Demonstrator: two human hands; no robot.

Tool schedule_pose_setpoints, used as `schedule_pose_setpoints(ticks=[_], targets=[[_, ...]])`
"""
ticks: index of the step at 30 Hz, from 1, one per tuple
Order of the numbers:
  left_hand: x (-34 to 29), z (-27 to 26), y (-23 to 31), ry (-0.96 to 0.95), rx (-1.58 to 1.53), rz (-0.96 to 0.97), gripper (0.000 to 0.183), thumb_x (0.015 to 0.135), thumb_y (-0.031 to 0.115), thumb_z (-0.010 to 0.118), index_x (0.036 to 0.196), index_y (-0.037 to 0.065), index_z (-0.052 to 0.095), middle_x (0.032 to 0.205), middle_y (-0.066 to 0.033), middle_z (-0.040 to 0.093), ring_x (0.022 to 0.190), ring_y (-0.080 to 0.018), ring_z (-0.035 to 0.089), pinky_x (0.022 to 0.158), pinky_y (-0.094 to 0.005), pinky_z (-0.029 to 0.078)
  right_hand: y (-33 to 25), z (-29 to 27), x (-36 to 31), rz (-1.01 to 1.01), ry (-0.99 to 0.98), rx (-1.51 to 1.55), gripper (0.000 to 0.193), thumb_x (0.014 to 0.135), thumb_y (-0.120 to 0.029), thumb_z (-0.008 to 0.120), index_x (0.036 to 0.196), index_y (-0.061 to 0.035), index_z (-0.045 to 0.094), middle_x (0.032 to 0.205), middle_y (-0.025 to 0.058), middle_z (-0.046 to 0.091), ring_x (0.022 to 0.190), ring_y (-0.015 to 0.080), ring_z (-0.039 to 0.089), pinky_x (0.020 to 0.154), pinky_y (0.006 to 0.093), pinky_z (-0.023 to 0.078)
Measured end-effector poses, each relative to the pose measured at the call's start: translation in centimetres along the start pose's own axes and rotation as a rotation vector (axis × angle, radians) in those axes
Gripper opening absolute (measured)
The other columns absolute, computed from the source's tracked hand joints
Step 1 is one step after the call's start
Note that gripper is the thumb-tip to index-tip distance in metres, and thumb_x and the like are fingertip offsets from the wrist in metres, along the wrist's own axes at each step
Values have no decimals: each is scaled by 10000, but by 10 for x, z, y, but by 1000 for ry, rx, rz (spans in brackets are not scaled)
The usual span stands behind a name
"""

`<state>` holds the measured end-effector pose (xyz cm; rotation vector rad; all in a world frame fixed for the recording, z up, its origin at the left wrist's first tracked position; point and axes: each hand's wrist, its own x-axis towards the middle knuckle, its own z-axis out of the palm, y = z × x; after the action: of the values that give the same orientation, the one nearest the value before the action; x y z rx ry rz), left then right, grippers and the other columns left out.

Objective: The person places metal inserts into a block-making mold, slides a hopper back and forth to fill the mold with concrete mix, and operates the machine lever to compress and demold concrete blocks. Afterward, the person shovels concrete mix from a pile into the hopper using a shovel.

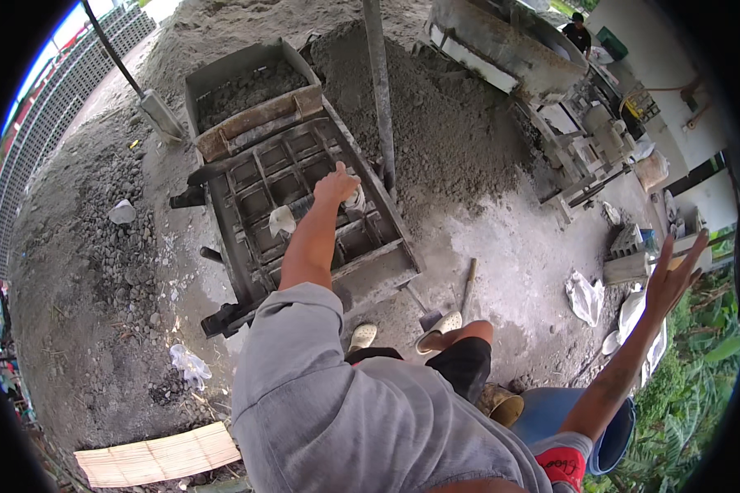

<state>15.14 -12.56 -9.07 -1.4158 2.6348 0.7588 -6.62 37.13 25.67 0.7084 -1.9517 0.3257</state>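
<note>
My left hand [335, 184] reaches forward over a grey metal block mould [290, 187] with a grid of compartments. Its fingers look curled down beside a whitish rounded piece [356, 200]; what they hold, if anything, is hidden. Another off-white piece [282, 221] shows on the other side of my forearm, with a dark cylindrical part between the two. Far out to the right, my right hand [677, 278] is raised with its fingers spread and nothing in it. Behind the grid sits a metal hopper box [253, 86] containing grey mix.
A post [380, 99] stands just right of the mould. Behind it rises a grey aggregate heap [423, 107], near a large round mixer pan [510, 49]. A shovel [425, 311] lies by my feet. A blue drum [547, 411] is close on my right. Another person [578, 34] is far right.
</note>
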Motion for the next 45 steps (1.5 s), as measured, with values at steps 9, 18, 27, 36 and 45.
schedule_pose_setpoints(ticks=[9,18,27,36,45], targets=[[-57,-146,-3,345,-466,242,504,790,482,513,1156,137,546,993,-116,639,896,-259,611,754,-376,449,208,-379,-655,1624,-1034,-420,718,827,-488,548,1249,76,413,1024,310,577,1022,420,533,833,427,434],[-39,-42,16,308,146,74,732,737,667,482,1201,105,539,1178,-140,560,1131,-306,497,917,-465,403,30,-362,-757,1452,-1523,-187,684,813,-444,585,1221,85,435,1000,286,595,971,376,562,828,413,436],[-6,-31,29,147,36,-18,608,716,508,582,1117,51,594,1192,-188,547,1095,-338,526,887,-426,432,174,-73,-452,931,-651,279,536,885,-244,562,1344,-59,356,1130,147,593,906,223,608,735,314,478],[-185,-327,-186,615,-1295,50,355,812,222,551,1062,-27,592,981,-133,620,848,-250,623,730,-341,508,115,60,-320,646,-691,344,554,876,-372,554,1313,-63,412,1087,117,619,860,206,633,710,327,486],[-413,-404,-202,1217,-613,154,542,918,375,351,1306,-2,375,1327,-210,399,1222,-321,389,1044,-502,262,-54,206,-191,486,-715,660,546,874,-397,547,1296,-69,436,1160,138,573,1030,237,574,851,355,447]])
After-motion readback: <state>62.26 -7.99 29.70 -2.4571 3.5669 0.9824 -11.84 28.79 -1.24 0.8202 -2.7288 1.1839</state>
